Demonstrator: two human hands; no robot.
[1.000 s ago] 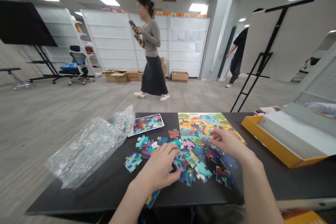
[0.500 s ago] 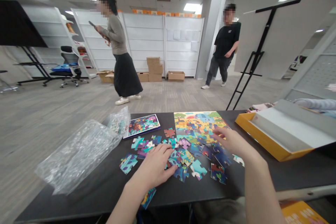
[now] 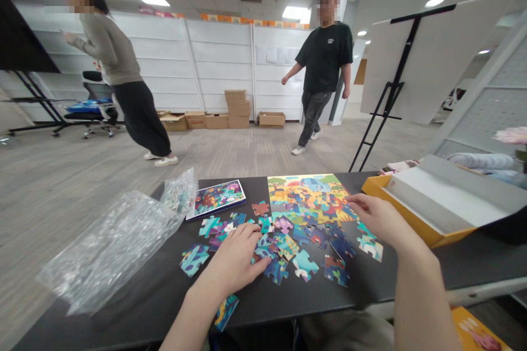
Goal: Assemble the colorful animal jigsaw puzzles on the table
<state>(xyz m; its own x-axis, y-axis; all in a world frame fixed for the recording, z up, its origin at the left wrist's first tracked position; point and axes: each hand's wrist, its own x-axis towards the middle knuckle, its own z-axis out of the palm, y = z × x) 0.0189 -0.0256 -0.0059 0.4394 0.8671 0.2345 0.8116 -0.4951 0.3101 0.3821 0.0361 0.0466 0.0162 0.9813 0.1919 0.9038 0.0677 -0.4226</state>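
Note:
Loose jigsaw pieces [image 3: 305,265] in blue, teal and purple lie scattered on a black table [image 3: 164,296]. My left hand [image 3: 236,258] rests palm down over the pieces on the left, fingers spread, covering some of them. A colourful animal puzzle picture [image 3: 313,197] lies flat behind the heap. Beside its right edge hovers my right hand [image 3: 376,218], fingers stretched out and nothing visible in them. Under that hand is a white and teal piece [image 3: 370,247]. A small printed picture card [image 3: 218,197] lies behind the left pieces.
A crumpled clear plastic bag [image 3: 119,247] covers the table's left side. On the right stands an open yellow box [image 3: 411,219]. One piece [image 3: 226,311] sits at the front edge. Two people walk beyond the table, near cardboard boxes [image 3: 236,109] and a board stand [image 3: 387,101].
My right hand has moved right, off the puzzle picture, uncovering pieces beneath. My left hand stays on the heap. Both people have walked left, and the view has shifted slightly.

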